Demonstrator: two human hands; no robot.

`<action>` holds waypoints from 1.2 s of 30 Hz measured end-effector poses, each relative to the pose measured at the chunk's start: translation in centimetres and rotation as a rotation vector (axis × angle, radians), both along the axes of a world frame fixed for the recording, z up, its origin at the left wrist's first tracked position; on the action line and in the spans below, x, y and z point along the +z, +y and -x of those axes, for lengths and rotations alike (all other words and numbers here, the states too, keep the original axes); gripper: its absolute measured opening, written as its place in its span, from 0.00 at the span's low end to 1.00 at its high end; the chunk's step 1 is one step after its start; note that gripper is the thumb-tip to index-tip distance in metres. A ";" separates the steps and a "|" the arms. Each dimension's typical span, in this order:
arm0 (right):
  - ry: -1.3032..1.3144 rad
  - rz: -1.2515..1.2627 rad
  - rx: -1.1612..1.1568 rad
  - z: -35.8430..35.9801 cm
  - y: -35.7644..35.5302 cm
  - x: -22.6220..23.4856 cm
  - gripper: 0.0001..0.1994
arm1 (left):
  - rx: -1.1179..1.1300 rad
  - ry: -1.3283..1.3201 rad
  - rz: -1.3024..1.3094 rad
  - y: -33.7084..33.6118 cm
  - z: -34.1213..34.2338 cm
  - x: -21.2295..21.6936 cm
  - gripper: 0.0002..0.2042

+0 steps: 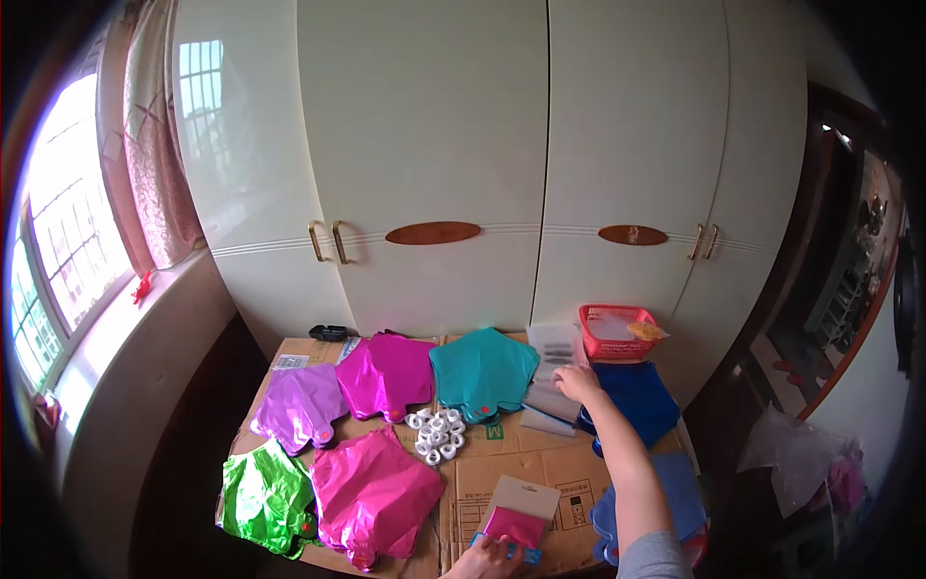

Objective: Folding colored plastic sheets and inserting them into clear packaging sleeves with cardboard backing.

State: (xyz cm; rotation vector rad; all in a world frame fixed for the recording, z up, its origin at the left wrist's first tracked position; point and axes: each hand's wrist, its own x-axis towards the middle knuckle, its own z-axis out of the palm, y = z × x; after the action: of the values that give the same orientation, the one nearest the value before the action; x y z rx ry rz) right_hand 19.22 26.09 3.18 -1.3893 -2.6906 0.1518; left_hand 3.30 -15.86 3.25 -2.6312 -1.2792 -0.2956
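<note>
On the cardboard point(569, 465), the left hand point(485, 560) touches folded pink foil point(518, 527).

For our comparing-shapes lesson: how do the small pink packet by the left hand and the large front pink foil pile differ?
The pink packet is much smaller than the pink foil pile. The packet looks rectangular; the pile has a pointed outline. The packet lies over a pale card, at the left hand; the pile lies on cardboard, untouched. Both are pink.
</note>
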 end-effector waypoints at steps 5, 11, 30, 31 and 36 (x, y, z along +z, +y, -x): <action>0.315 -0.024 -0.223 -0.2 -0.8 -0.8 0.08 | -0.043 0.001 -0.128 0.9 0.5 2.1 0.20; 0.745 -0.176 -0.364 -2.8 -0.3 -0.5 0.11 | -0.035 0.050 -0.094 1.1 -0.1 3.0 0.18; 0.208 -0.389 0.028 -4.8 -25.7 -3.2 0.07 | 0.206 -0.234 0.009 1.4 1.8 0.3 0.19; 0.194 -0.409 0.036 -4.8 -25.7 -3.3 0.07 | 0.250 -0.283 0.020 1.2 1.9 1.2 0.22; 0.231 -0.381 0.046 -4.5 -25.6 -2.5 0.06 | 0.231 -0.324 -0.045 1.1 2.1 0.6 0.20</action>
State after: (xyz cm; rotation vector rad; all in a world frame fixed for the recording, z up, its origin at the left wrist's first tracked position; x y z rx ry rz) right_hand 23.71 0.49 0.68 -1.1213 -2.4023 -0.1777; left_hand 1.17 -14.74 3.85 -2.4347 -1.6353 -0.7253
